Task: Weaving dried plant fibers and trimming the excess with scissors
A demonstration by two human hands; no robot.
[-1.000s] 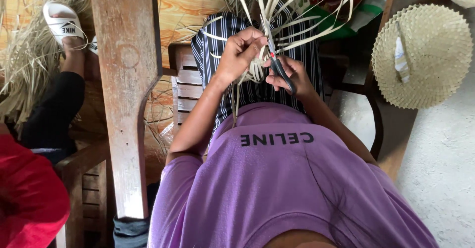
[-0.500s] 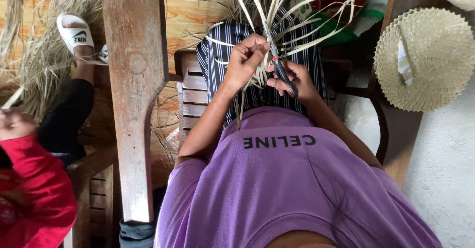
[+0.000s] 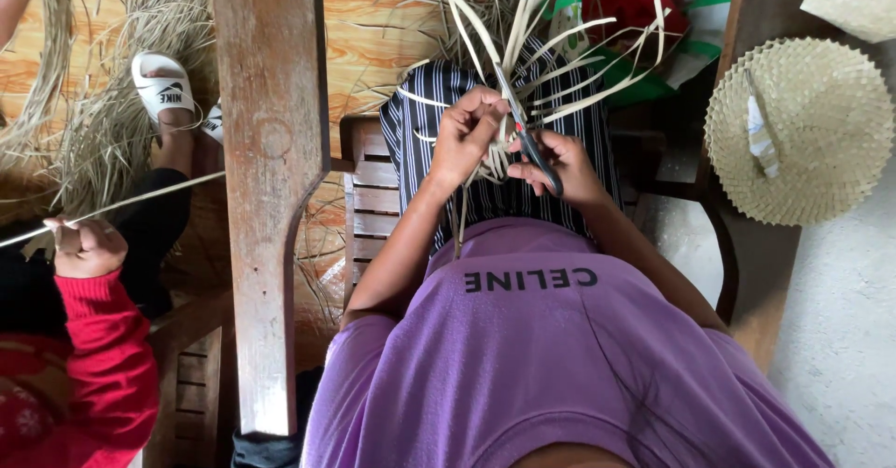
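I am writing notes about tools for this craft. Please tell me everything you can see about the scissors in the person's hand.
The scissors are small, with slim grey metal blades, dark handles and a red spot at the pivot. The right hand holds them by the handles, blades pointing up and away from the body into the bundle of pale flat straw strips, which the left hand pinches. The blade tips look nearly closed among the strips. They sit above the striped lap.

Round woven hat, wooden post, white sandal, red sleeve
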